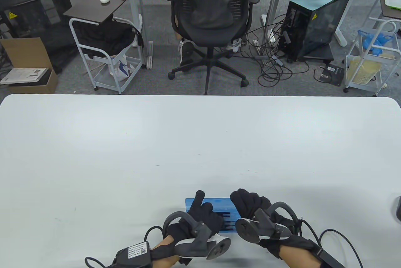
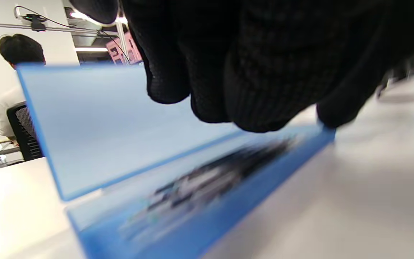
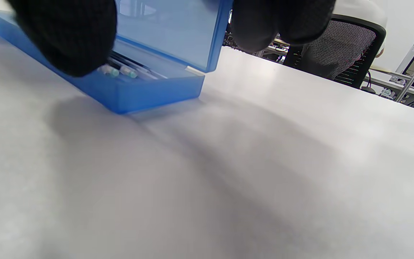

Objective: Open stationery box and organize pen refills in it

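At the bottom centre of the table view the blue stationery box [image 1: 216, 207] lies open on the desk [image 1: 200, 149], long axis left-right, pen refills [image 3: 128, 70] inside, directly under both hands: left hand [image 1: 202, 214] and right hand [image 1: 250, 203] with curled fingers, grip unclear.

No text can be read anywhere in these views. A white label with a small QR code [image 1: 138, 250] sits on a black module at the left wrist, its print too small to make out. Yellow triangular warning stickers mark two black computer cases on the floor, one at far left [image 1: 12, 15] and one at right [image 1: 314, 16]. A flat white box [image 1: 24, 75] on a cardboard carton carries grey printing that is illegible
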